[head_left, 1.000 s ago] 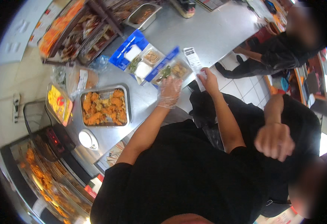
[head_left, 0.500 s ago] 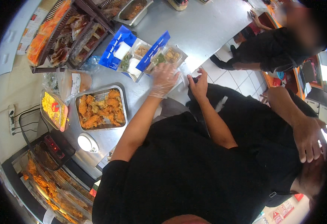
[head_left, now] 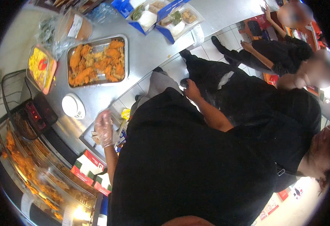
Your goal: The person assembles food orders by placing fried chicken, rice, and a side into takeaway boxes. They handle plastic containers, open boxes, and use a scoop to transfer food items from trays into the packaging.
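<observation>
My left hand (head_left: 104, 129), in a clear plastic glove, hangs over a grey tray (head_left: 87, 132) below the counter's edge. Its fingers stretch loosely outward with nothing visibly gripped, and a small beige piece (head_left: 95, 138) lies beside it. My right hand (head_left: 193, 91) is bare and closed in front of me, by a small dark oval object (head_left: 184, 82) that I cannot make out. Red-and-white cartons (head_left: 88, 167) stand below my left hand. Nearest on the counter are a round white device (head_left: 73, 106) and a metal pan (head_left: 126, 71) of fried chicken (head_left: 85, 62).
Two blue boxes of food, one left (head_left: 138, 27) and one right (head_left: 167, 34), stand at the counter's far side. A yellow-filled container (head_left: 40, 69) sits left. Fried pieces fill a lit display (head_left: 25, 158). Close on my right is a co-worker in black (head_left: 244, 94); another person (head_left: 281, 52) stands beyond.
My left hand has left the blue box and come down and left, past the counter's edge. My right hand has drawn slightly toward me. The view has shifted, bringing the cartons into sight.
</observation>
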Motion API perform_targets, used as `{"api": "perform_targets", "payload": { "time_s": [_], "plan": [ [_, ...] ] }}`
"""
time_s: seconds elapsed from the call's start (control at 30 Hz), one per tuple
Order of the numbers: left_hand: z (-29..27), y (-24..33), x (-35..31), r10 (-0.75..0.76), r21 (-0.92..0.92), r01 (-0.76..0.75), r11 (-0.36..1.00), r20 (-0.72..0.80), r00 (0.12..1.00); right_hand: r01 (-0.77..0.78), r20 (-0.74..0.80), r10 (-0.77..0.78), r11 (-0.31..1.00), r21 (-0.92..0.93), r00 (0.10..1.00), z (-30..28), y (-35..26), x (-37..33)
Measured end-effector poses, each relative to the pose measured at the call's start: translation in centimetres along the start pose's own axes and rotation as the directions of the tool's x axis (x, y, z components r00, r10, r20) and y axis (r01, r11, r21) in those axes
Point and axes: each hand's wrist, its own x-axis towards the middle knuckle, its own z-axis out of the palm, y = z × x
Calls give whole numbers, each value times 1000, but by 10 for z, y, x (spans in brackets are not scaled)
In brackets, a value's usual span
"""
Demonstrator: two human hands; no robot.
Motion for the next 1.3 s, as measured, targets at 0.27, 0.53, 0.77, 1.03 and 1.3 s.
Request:
{"api": "perform_targets", "payload": {
  "time_s": [0.27,0.53,0.77,1.03,1.3],
  "plan": [
    [-51,-158,-76,-256,-57,250,967,-149,955,461,-334,-354,823,333,873,-17,-179,25],
    [-27,-337,-188,-701,-82,713,697,134,700,449,-329,-306,610,653,894,18,-288,57],
    [41,-311,-182,-699,-131,718,683,167,695,327,-635,122,775,541,763,-20,-176,66],
    [84,-219,-128,-610,-140,624,769,135,781,196,-370,386,421,886,845,-113,-39,149],
    [78,-137,-52,-581,-112,588,801,92,809,142,-193,242,211,967,951,-130,-42,155]
  ]
}}
